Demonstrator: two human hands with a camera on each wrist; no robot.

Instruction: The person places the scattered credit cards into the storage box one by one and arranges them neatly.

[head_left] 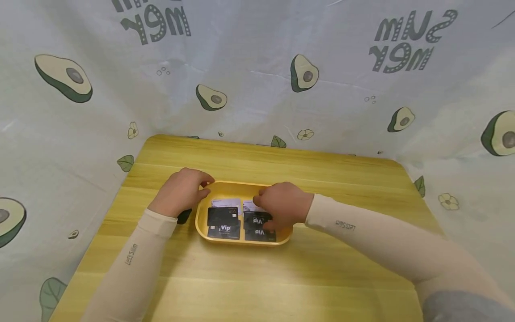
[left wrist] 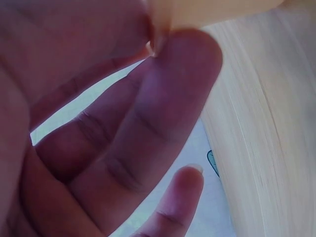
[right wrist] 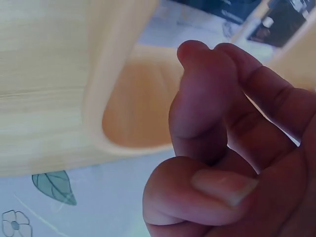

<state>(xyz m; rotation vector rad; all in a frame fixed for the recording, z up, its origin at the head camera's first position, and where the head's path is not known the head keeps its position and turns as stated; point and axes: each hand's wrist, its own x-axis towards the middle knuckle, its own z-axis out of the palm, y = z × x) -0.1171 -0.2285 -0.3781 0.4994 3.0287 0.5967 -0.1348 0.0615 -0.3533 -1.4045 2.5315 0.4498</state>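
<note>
Head view: the left hand (head_left: 183, 192) holds the far left rim of the shallow yellow plastic tray (head_left: 201, 223) on the light wooden counter (head_left: 249, 286), fingers curled on it; the right hand (head_left: 283, 206) reaches into the tray, fingertips on a black VIP card (head_left: 256, 221). Left wrist view: fingers (left wrist: 173, 98) pinch the tray rim. Right wrist view: fingers (right wrist: 207, 98) bunched together; whether they grip the card, I cannot tell.

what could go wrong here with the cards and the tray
1. The black cards overlap in the yellow tray, so the right hand reaching in may drag a neighbour along with the one it touches.
2. The left hand only touches the tray at its rim; a firm pull on a card could slide the tray across the smooth wooden table.
3. The right hand covers the cards under it, so it may be hard to see which one is picked.
</note>
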